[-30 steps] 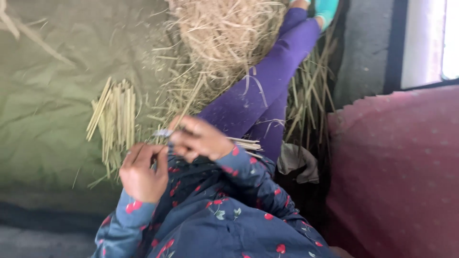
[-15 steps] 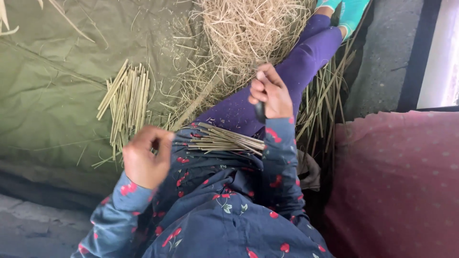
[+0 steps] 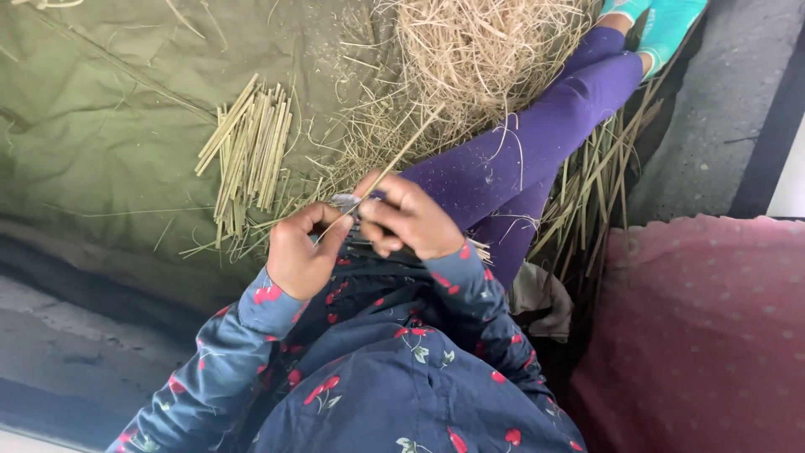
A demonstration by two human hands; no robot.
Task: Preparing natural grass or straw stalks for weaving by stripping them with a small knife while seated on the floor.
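Both hands grip one straw stalk (image 3: 394,164) over the lap: left hand (image 3: 298,256) pinches its lower end, right hand (image 3: 407,220) holds a small blade (partly hidden) against it, near the cut-stalk bundle (image 3: 247,151).

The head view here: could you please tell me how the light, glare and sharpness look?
Head view: soft, even daylight with no hard shadows; the far right edge is blown out white; left hand, right hand and thin stalk are fairly sharp, the straw pile slightly softer.
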